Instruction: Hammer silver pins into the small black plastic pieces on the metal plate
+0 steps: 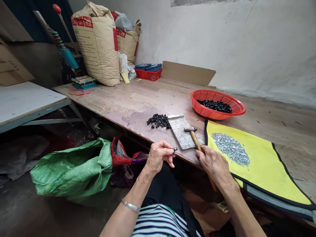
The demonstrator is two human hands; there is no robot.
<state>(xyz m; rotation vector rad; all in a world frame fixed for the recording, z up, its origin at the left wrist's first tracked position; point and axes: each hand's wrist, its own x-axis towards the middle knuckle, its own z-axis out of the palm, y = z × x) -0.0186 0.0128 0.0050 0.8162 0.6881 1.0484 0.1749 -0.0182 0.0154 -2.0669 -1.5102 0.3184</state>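
Bench [138, 95] carries stone slab [179, 138], pile of black pieces [158, 120]. Hands apart. Right hand [214, 164] clamped on hammer [196, 140]: stiff, head-heavy, I'd keep grip on handle. Left hand [160, 157] pinches small black piece [174, 150] above bench edge: light, easily dropped, I'd hold by sides.

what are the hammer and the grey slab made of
The hammer looks like dull metal at the head, probably steel, with a smooth, light brown wooden handle. The slab seems to be stone, perhaps granite, going by its speckled surface and rough edges.
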